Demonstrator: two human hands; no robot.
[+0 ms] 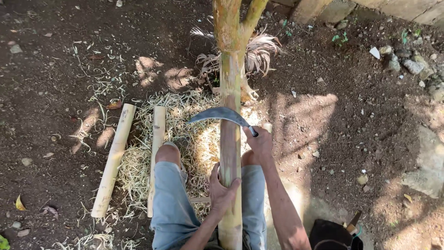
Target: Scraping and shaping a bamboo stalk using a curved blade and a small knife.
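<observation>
Between the person's knees, a bamboo pole (230,153) slants up against a tree (233,23). Left hand (221,190) wraps its fingers (233,184) tight around the pole. Right hand (260,142) is clenched on the handle of a sickle (222,114), whose curved blade lies across the pole. Two bamboo pieces (113,159) lie on shavings (185,139) beside the left leg.

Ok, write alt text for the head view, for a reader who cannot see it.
A seated person's left hand grips an upright bamboo pole between their knees while the right hand holds a curved sickle across it. Two cut bamboo pieces lie on shavings over dark soil.
</observation>
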